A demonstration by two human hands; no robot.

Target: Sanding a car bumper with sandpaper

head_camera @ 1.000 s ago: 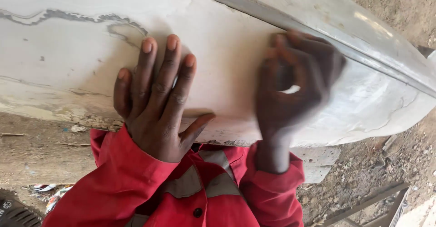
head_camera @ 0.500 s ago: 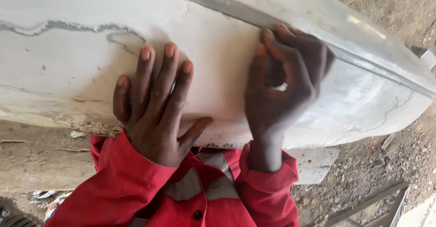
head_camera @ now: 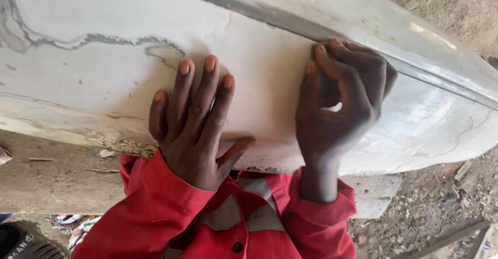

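No package, label, sign or screen shows anywhere in this view.

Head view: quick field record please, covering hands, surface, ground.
left hand: flat, fingers spread, palm down on the white panel
right hand: curled, fingertips at the grey ridge; a small pale thing shows inside the grip, kind unclear
panel finish: white, smooth, with grey wavy lines
sleeves: red, with grey strips
ground: dirt and debris

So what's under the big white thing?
Below the white curved shell you can see dusty ground, scraps, and a pale block by its edge. The person's red sleeves and both hands cover the rest, so anything further under is hidden.
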